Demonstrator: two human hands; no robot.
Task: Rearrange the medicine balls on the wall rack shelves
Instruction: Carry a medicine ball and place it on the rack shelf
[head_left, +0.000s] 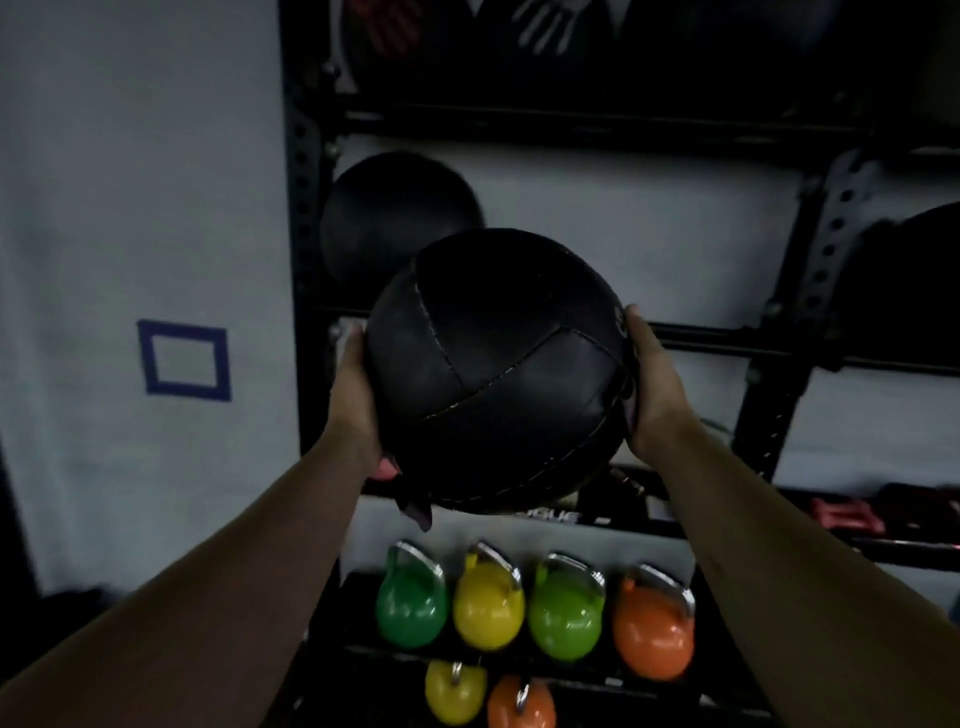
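A black stitched medicine ball (493, 369) is held in the air in front of the black wall rack (304, 218). My left hand (356, 400) grips its left side and my right hand (652, 387) presses its right side. Behind it, another black medicine ball (384, 213) rests at the left end of the middle shelf. A further dark ball (904, 280) sits at the right edge on the same level. More balls with printed markings (540, 31) fill the top shelf.
Coloured kettlebells stand on the low shelves: green (410, 608), yellow (488, 613), green (566, 618), orange (654, 634), and two more below. Red items (841, 514) lie on a shelf at right. A blue tape rectangle (184, 361) marks the white wall at left.
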